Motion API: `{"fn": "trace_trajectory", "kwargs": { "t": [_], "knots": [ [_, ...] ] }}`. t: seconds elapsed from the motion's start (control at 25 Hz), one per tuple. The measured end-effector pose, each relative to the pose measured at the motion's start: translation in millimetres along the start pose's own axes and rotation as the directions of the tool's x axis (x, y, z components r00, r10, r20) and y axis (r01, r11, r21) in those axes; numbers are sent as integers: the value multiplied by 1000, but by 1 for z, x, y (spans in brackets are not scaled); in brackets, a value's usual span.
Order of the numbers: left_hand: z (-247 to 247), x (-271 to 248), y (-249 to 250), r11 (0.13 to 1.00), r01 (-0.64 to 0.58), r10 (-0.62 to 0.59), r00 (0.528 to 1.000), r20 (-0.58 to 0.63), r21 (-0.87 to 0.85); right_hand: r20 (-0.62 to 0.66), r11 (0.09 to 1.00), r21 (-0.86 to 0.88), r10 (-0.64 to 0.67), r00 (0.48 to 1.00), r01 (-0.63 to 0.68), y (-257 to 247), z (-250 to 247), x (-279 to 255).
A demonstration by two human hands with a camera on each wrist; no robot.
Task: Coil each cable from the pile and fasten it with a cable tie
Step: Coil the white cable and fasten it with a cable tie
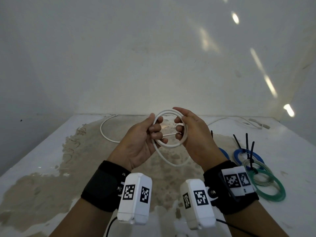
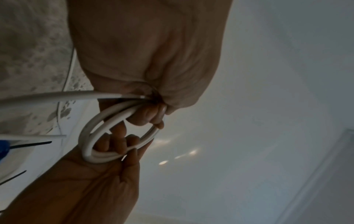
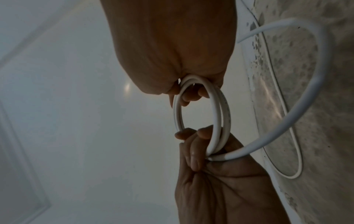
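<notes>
White walls rise behind a white table [image 1: 42,151] whose top is worn to a sandy patch in the middle. Over that patch both hands hold up a white cable [image 1: 171,112], wound into a small ring of about two turns. Its loose tail drops from the ring, loops low towards the person, then runs across the table in a wide arc to the far left. The left hand [image 1: 140,142] curls its fingers round the ring's left side, thumb on top. The right hand [image 1: 195,134] grips the right side, fingers hooked through the ring.

Off to the right lie finished coils: a blue coil [image 1: 239,153], a clear coil [image 1: 256,170] and a green coil [image 1: 273,187], with black cable ties [image 1: 247,142] standing up from them.

To do this step well, I judge one hand should keep the turns pinched together while the other feeds slack, matching each new turn to the ring's size, so the tail does not twist or spring loose before a tie goes on.
</notes>
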State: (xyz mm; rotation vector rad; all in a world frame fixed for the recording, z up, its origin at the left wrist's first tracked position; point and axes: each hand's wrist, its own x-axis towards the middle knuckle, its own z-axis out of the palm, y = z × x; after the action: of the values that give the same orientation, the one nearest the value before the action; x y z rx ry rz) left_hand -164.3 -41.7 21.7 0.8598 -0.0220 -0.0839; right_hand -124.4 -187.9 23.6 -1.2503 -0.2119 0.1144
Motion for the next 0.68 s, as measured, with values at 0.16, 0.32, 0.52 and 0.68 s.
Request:
{"fn": "trace_trajectory", "kwargs": {
  "t": [0.16,0.32,0.52,0.68],
  "knots": [
    [-2,5,4,993,-97,95,995,-33,-61,64,1000,-20,24,998,-23,-1,-2,0],
    [-6,11,12,899,-370,332,925,-187,-236,13,879,-464,132,991,-111,-5,-8,-15],
    [-4,10,8,868,-413,361,906,-221,-276,109,940,-168,316,942,-296,10,0,-17],
    [-6,7,-1,891,-381,326,916,-236,-249,1,988,16,152,988,-152,0,1,-5]
  ]
}}
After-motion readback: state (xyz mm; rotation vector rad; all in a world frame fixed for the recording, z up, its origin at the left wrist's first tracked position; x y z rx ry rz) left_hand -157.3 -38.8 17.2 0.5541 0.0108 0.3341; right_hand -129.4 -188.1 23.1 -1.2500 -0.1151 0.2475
